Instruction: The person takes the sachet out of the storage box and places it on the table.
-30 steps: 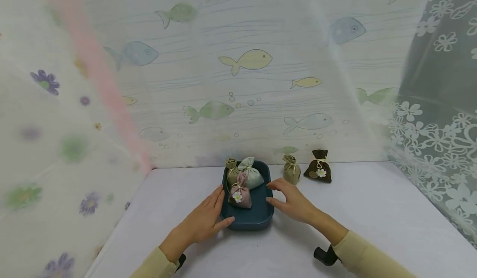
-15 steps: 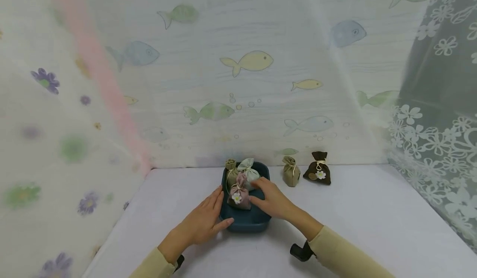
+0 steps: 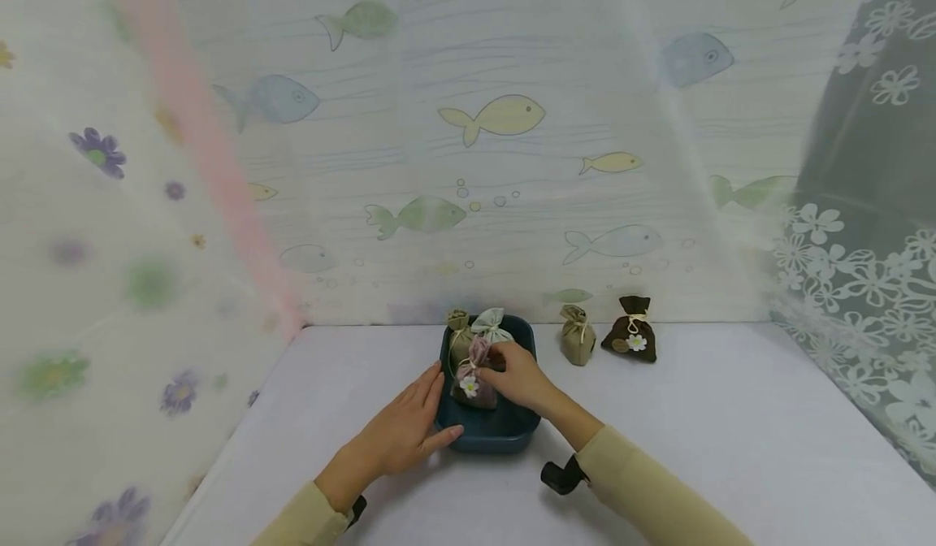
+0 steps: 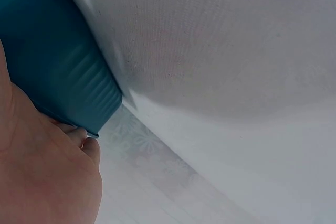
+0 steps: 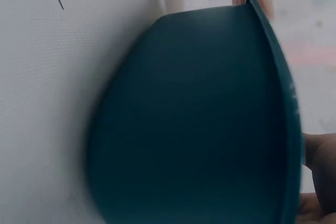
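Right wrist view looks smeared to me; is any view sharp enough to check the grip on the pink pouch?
Right wrist view: motion-blurred, filled by the teal tray, pouch not visible. Left wrist view: close and soft, only tray wall and left hand. Head view: sharpest, evenly lit, faint shadows; right hand sits on the pink pouch, but small, so finger placement is unclear; the curtains at the edges are out of focus.

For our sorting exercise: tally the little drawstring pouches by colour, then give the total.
Olive pouches: 2
Pale green pouch: 1
Pink pouch: 1
Dark brown pouch: 1
Total: 5
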Demonstrator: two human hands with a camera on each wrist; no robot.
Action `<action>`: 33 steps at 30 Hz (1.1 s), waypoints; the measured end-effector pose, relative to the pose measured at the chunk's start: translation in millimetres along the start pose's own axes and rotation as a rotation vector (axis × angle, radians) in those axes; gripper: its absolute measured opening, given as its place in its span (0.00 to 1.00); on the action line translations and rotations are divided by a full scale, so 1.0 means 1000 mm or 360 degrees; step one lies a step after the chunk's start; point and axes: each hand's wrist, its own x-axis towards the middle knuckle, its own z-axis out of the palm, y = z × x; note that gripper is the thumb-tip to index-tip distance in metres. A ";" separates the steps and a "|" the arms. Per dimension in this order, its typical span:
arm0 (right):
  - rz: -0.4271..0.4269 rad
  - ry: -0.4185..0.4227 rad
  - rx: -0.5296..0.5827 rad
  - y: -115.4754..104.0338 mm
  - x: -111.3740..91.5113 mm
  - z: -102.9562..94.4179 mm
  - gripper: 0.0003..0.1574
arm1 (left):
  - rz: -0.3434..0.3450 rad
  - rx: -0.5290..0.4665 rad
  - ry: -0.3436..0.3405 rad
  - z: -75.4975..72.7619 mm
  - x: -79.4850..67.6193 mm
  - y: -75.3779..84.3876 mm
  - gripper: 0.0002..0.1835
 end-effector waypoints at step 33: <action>-0.0190 0.0065 -0.0141 0.006 -0.001 0.014 0.04 | -0.0027 0.0045 -0.0001 0.003 0.001 0.000 0.54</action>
